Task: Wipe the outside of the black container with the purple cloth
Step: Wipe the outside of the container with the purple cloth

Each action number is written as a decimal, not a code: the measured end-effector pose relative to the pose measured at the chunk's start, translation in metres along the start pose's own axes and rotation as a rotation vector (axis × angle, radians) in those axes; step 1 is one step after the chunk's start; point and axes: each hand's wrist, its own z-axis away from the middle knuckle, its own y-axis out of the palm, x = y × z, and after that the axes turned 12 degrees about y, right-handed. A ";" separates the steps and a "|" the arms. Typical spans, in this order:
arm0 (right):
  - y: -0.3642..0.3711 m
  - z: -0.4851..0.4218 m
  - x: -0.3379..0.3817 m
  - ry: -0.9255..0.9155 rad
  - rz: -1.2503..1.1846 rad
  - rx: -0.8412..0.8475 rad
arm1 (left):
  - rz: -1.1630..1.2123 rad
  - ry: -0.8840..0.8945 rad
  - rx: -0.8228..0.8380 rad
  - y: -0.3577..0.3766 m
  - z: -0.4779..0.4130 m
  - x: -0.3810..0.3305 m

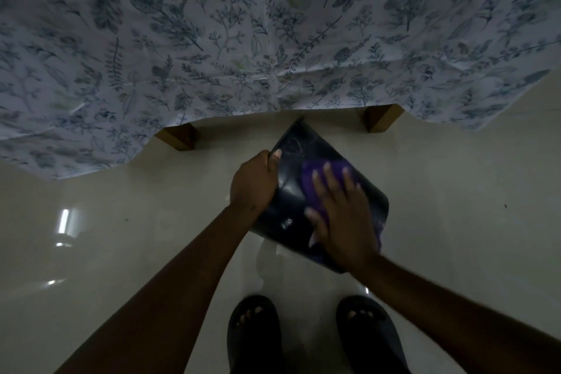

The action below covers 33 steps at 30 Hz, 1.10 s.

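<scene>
A: Black container point(291, 191) held just right of centre, about four o'clock from the frame's middle, above a pale glossy floor point(151, 222). Tilted, one broad dark side turned up toward the camera, far corner pointing to eleven o'clock under the cloth edge. Whether touching the floor or lifted, hard to tell.

B: And the grips?

A: Left hand point(253, 185) at nine o'clock of the container, closed around its left edge, thumb over the top face, fingers wrapped out of sight behind. Right hand point(343, 212) laid flat at three o'clock of the visible face, fingers point(328, 173) spread and extended toward twelve, pressing the purple cloth point(312, 182) against the surface. Not a closed fist; open palm bearing down, cloth pinned underneath rather than pinched.

B: Cloth position?

A: Bunched beneath the right palm, showing beyond the fingertips at twelve o'clock and trailing past the container's lower right edge near five o'clock.

B: Surroundings?

A: Floral-print tablecloth point(273, 39) filling the upper half, hem hanging just at twelve o'clock of the container. Two wooden table legs point(179, 138) below the hem, one at ten o'clock, another at one o'clock. Two black slippers point(253, 334) at six o'clock, toes visible. Slightly blurred throughout, dim light.
</scene>
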 end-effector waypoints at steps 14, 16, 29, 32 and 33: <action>-0.012 -0.044 0.007 0.088 -0.101 0.082 | -0.044 -0.004 0.002 -0.001 0.001 0.003; -0.004 -0.002 0.014 -0.027 0.008 0.072 | -0.053 0.001 0.029 0.001 -0.005 0.004; -0.015 -0.072 -0.003 0.105 -0.254 0.139 | 0.029 -0.031 0.085 -0.002 -0.016 0.004; -0.008 -0.023 0.009 -0.120 -0.044 0.050 | 0.003 -0.054 0.173 -0.002 -0.027 0.004; -0.005 -0.012 0.008 -0.169 -0.031 0.025 | 0.015 -0.048 0.184 -0.003 -0.030 0.001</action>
